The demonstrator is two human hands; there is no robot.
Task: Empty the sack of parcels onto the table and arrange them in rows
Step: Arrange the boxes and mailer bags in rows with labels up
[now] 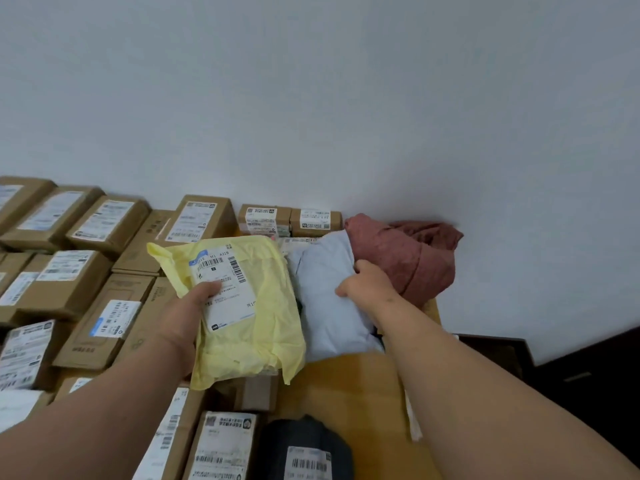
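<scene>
A plain pale wall (346,98) is filling the upper half of the view, and below it a wooden counter (353,386) is carrying parcels right up to the wall's foot. Taking the yellow parcel (249,306) as the landmark: it is sitting mid-frame, lifted and tilted, its white shipping label (225,289) facing up. The left hand (187,313) is gripping its left edge, thumb pressing down on the label and the other fingers hidden beneath, so their lie cannot be told. Left of the yellow parcel, and beyond it toward the wall, brown cardboard boxes (79,282) are lying edge to edge in rows, each with a white label. Just right of the yellow parcel, touching its edge, a pale blue-grey soft parcel (322,278) is lying on the counter; the right hand (367,289) is clutching its right side, fingers curled into the wrapping. Beyond that hand, against the wall, a crumpled reddish sack (408,258) is slumping, touching the blue-grey parcel's far end. Below the yellow parcel, nearer the camera, more labelled boxes (221,445) and 1 dark soft parcel (304,448) are resting. Far right of the counter, dark furniture (571,375) is showing.
</scene>
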